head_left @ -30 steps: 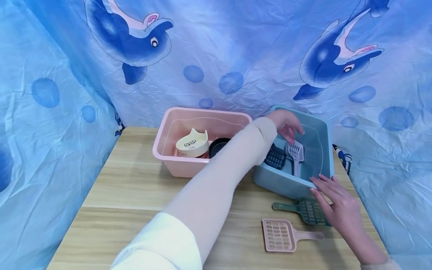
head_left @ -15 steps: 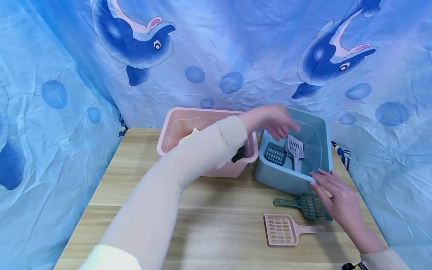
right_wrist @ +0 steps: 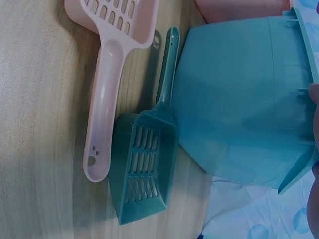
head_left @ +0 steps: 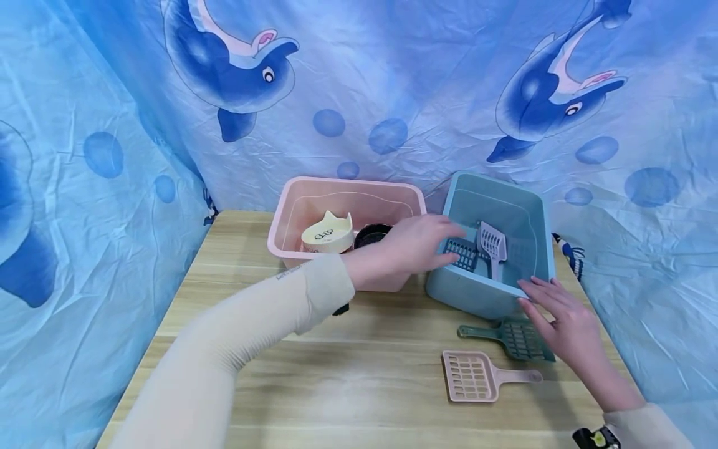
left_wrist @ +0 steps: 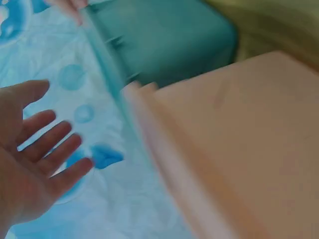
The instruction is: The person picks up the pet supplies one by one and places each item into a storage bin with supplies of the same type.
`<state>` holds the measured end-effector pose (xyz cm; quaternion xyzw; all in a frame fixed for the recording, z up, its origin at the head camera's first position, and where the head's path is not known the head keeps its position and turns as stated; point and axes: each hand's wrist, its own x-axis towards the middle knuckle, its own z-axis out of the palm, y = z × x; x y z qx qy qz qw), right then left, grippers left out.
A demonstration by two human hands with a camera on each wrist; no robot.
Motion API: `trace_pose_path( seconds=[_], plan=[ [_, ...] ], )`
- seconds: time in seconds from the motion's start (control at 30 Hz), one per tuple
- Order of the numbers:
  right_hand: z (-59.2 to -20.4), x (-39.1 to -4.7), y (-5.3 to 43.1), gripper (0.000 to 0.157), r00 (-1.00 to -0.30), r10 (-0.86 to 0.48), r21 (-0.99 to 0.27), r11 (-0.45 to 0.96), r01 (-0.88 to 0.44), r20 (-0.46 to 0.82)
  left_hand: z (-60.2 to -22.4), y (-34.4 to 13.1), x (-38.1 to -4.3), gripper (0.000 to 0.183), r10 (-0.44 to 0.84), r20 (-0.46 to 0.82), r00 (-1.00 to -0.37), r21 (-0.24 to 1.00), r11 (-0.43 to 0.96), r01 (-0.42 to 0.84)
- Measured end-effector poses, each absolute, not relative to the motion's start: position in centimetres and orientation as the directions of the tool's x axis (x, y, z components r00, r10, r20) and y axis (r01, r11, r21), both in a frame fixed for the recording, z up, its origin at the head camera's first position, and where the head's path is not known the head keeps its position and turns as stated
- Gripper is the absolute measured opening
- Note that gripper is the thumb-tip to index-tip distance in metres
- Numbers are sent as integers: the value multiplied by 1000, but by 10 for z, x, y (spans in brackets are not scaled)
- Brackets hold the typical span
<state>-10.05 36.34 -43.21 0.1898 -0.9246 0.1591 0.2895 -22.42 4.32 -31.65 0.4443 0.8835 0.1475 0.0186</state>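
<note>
My left hand (head_left: pixel 412 246) is in the air above the right front corner of the pink bin (head_left: pixel 291 254), near the blue bin (head_left: pixel 477 298). Its fingers are spread and hold nothing, as the left wrist view also shows. At the blue bin's front right corner, my right hand (head_left: pixel 566 321) rests its straight fingers on the rim, the thumb against the outer side. Inside this bin lie a lilac litter scoop (head_left: pixel 493 244) and a dark blue litter scoop (head_left: pixel 462 254). On the table below are a green litter scoop (head_left: pixel 518 338) and a pink litter scoop (right_wrist: pixel 107 94).
In the pink bin sit a cream cat-eared bowl (head_left: pixel 328 234) and a black bowl (head_left: pixel 373 234), partly hidden by the left hand. Both bins stand at the back of the wooden table (head_left: pixel 336 386). A blue dolphin-print curtain (head_left: pixel 392 75) hangs behind and at both sides.
My left hand has come out of the blue bin and moved left and toward me, over the pink bin's corner. The right hand has stayed at the blue rim.
</note>
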Motion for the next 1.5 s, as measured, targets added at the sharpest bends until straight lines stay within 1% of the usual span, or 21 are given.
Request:
trace_pose_path(
  seconds=[0.07,0.13,0.2,0.23,0.3,0.37,0.43,0.57,0.63,0.7,0.8,0.87,1.0,1.07,1.17,1.3,1.37,1.43,1.47,1.5],
  plan=[
    [-431,-102,364,48,-761,-267,-181,876,-448,592,-332,41,-221,48,807,155,-570,185,543,819],
    [-431,-103,365,46,-754,-281,-174,870,-461,594,-347,40,-219,47,824,210,-526,94,518,850],
    [-431,-104,366,40,-744,-292,-165,865,-473,601,-361,39,-218,48,840,257,-477,-10,496,868],
    [-431,-105,366,40,-740,-296,-163,863,-478,604,-367,39,-216,49,846,273,-459,-60,491,869],
    [-431,-105,366,53,-730,-304,-160,856,-491,612,-378,39,-212,51,851,294,-436,-140,489,861],
    [-430,-104,366,65,-723,-302,-163,853,-496,622,-388,40,-208,53,850,299,-434,-199,500,843],
    [-427,-103,365,69,-714,-303,-166,846,-506,631,-395,42,-204,53,846,300,-440,-235,513,826],
    [-422,-97,367,67,-717,-305,-180,838,-514,627,-407,50,-200,53,835,305,-457,-258,535,805],
    [-419,-94,367,65,-717,-312,-186,831,-524,624,-413,53,-199,53,827,330,-455,-253,542,801],
    [-419,-92,369,64,-704,-314,-189,821,-538,637,-421,57,-199,52,816,385,-431,-249,542,803],
    [-418,-88,371,62,-667,-316,-181,805,-565,675,-432,62,-199,50,795,467,-386,-250,538,805],
    [-417,-84,373,62,-653,-313,-180,800,-573,690,-438,65,-198,49,781,504,-368,-255,542,801],
    [-410,-71,374,65,-676,-303,-195,808,-556,672,-443,69,-195,47,766,527,-369,-259,558,788],
    [-407,-64,373,66,-691,-302,-195,817,-543,657,-444,72,-193,45,761,540,-359,-268,560,784],
    [-405,-55,370,64,-694,-315,-172,827,-535,647,-444,76,-191,44,753,560,-344,-275,561,781],
    [-409,-48,364,59,-690,-348,-140,826,-546,635,-447,81,-191,42,728,596,-339,-282,585,760],
    [-412,-45,361,55,-708,-360,-148,824,-546,608,-449,83,-191,40,707,627,-327,-291,602,743],
    [-416,-42,358,44,-738,-371,-165,825,-541,563,-451,85,-192,39,686,659,-307,-302,616,727],
    [-417,-41,357,41,-754,-376,-170,828,-535,539,-452,86,-193,37,676,674,-298,-306,622,721],
    [-419,-40,355,41,-767,-381,-178,828,-531,516,-452,87,-193,36,668,687,-288,-309,627,715]
  ],
)
